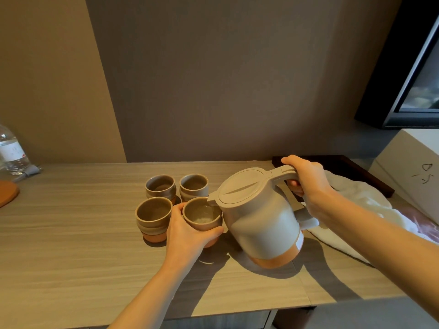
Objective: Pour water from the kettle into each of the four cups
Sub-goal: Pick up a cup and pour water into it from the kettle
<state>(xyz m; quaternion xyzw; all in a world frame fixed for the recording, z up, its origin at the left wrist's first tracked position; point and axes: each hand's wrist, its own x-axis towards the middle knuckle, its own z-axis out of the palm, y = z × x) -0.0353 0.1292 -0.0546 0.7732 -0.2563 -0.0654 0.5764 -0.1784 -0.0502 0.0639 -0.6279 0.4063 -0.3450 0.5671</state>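
Wooden counter [71, 245], right hand [306, 179] tilting kettle [259, 217], water entering cup [202, 216] gripped by left hand [187, 233]

The kettle [261, 224] looks like matt, smooth plastic. The four cups [154, 213] are matt glazed ceramic (bare terracotta bases), on a wood-grain tabletop [71, 245] beside a soft white cloth [356, 210].

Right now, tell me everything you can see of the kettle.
The pale grey plastic-looking kettle with an orange-tan base band is lifted off the light wooden counter and tilted left, its flat lid closed. The right hand grips its top handle. Its spout hangs over the near-right brown ceramic cup, which the left hand steadies; water is visible in that cup. A shadow lies beneath the kettle.
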